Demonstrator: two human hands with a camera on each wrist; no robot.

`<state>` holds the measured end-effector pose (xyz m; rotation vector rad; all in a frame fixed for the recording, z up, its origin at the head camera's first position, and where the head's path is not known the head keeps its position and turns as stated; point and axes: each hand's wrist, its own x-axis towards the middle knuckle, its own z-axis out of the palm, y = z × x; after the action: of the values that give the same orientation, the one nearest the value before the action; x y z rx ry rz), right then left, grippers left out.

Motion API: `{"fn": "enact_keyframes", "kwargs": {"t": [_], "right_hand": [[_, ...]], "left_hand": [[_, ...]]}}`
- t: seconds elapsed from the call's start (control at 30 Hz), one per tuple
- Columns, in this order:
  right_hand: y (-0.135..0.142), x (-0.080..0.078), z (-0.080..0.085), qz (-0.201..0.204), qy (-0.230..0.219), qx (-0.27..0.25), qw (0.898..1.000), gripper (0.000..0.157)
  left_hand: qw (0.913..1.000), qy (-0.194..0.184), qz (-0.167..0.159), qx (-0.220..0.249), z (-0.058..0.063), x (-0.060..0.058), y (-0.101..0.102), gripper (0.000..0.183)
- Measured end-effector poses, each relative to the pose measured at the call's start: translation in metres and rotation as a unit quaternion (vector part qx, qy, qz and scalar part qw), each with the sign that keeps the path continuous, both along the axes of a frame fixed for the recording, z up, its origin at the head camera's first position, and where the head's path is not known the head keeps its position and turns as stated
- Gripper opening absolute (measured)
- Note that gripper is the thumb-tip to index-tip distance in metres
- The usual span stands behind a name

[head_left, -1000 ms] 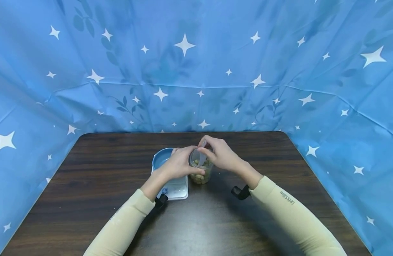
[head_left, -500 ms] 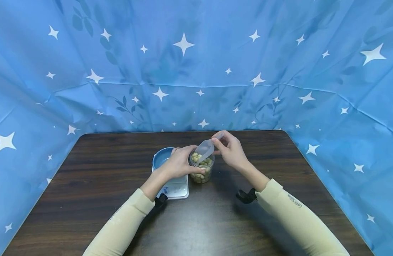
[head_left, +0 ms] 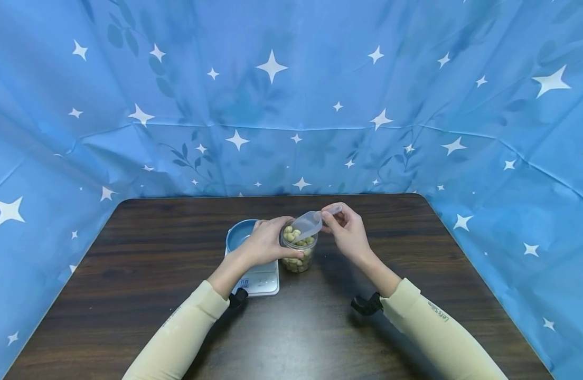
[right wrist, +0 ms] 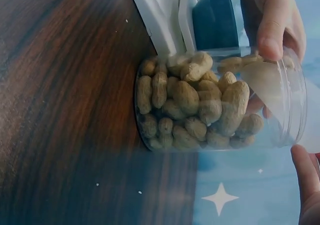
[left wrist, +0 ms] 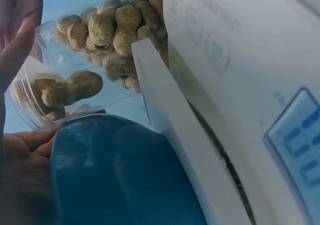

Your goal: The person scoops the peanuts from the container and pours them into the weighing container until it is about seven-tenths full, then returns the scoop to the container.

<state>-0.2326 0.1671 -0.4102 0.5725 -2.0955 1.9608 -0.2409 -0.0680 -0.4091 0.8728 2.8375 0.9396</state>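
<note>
A clear jar [head_left: 311, 255] of unshelled peanuts [right wrist: 187, 102] stands upright on the table. My left hand [head_left: 268, 244] grips it around the rim, with the thumb on the near side. Between the thumb and fingers of my right hand [head_left: 347, 232], the handle of a translucent scoop [head_left: 309, 224] is pinched. The scoop's bowl slants into the jar mouth, and peanuts lie just inside the mouth in the left wrist view. Left of the jar, a blue bowl [head_left: 239, 236] sits on a white kitchen scale [head_left: 265, 286], partly hidden by my left hand.
The dark wooden table [head_left: 153, 295] reaches back to a blue curtain [head_left: 253, 105] with white stars. The scale's lit display [left wrist: 300, 145] faces the near side. A black wrist mount [head_left: 366, 304] hangs beneath my right forearm.
My right hand has moved right, away from over the jar mouth, tilting the scoop from steep to more slanted; lately it has dropped slightly. My left hand holds the jar in the same place.
</note>
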Motion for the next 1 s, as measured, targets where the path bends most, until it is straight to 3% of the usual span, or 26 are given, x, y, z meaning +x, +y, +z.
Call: {"fn": "enact_keyframes", "kwargs": {"t": [0.27,0.33,0.63,1.0], "right_hand": [[-0.003,0.005,-0.008,-0.007,0.052,0.064,0.997,0.012],[-0.006,0.011,-0.001,-0.007,0.051,0.065,0.997,0.012],[-0.001,0.009,-0.002,-0.004,-0.003,-0.023,1.0,0.019],[0.0,0.011,-0.008,-0.046,-0.02,-0.069,0.996,0.025]], "left_hand": [[0.9999,0.002,-0.008,0.014,-0.004,0.001,-0.002,0.083],[0.9998,0.0,-0.007,0.018,-0.004,0.002,-0.003,0.082],[1.0,-0.002,-0.003,0.009,-0.003,0.001,-0.001,0.084],[0.9998,-0.011,-0.011,-0.009,-0.002,0.002,0.001,0.092]]}}
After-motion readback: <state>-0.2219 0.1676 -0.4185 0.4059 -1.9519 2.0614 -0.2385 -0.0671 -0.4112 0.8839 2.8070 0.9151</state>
